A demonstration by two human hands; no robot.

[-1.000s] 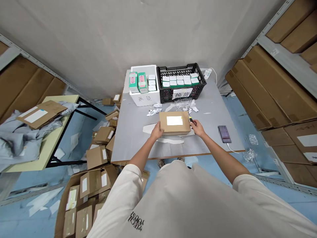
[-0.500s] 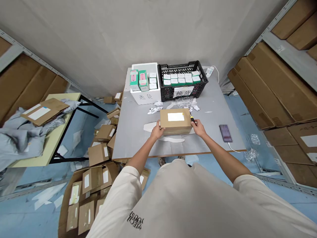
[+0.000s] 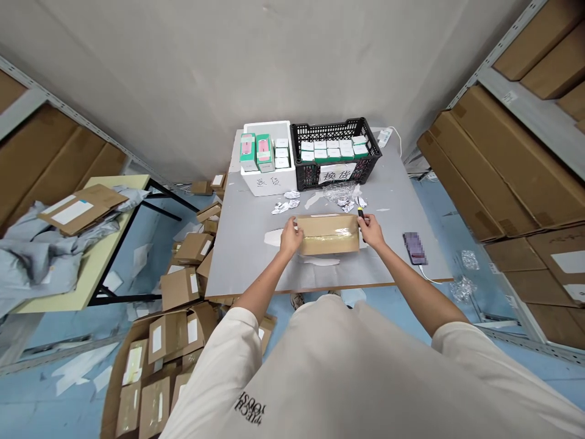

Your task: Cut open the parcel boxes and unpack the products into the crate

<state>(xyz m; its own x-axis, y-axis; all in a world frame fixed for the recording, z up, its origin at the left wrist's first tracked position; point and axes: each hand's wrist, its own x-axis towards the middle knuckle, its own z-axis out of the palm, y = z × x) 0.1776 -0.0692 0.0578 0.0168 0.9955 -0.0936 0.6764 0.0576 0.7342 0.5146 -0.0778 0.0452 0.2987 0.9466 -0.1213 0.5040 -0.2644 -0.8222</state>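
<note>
In the head view, your left hand (image 3: 290,236) grasps one end of the taped cardboard box (image 3: 329,234) over the gray table (image 3: 247,262), near its front edge. Your right hand (image 3: 370,230) grips a black-and-yellow cutter (image 3: 361,213) and steadies the box's other end, below the black crate (image 3: 333,175) in view.

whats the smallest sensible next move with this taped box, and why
I'd probably settle the box on the table with its tape uppermost. Shiny tape shows toward the person, the left hand and right hand are at opposite ends, and the right also holds a black-and-yellow tool.
</note>
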